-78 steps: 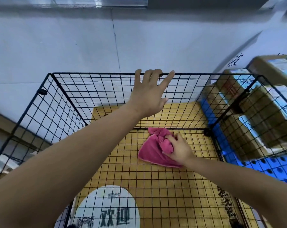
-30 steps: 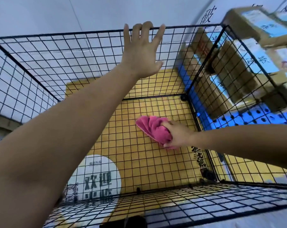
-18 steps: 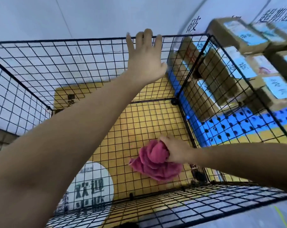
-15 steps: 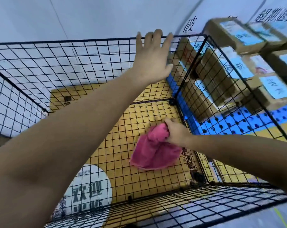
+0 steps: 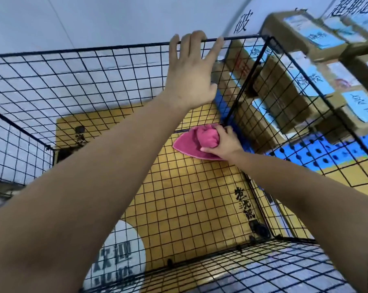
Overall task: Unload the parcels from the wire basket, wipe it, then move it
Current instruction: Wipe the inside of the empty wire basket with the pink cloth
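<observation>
Fingertips of left hand hooked over top rim of black wire-grid basket; bunched pink cloth clutched in right hand, just below, against basket floor.

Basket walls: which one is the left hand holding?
The far wall: the left hand hooks its fingers over that wall's top rim, near the right corner. The right hand grips the pink cloth on the basket floor.

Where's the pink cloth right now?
Head view, right of centre: the pink cloth lies on the floor of the wire basket, in its far right corner, gripped by the right hand, with the parcels just outside the right wall.
</observation>
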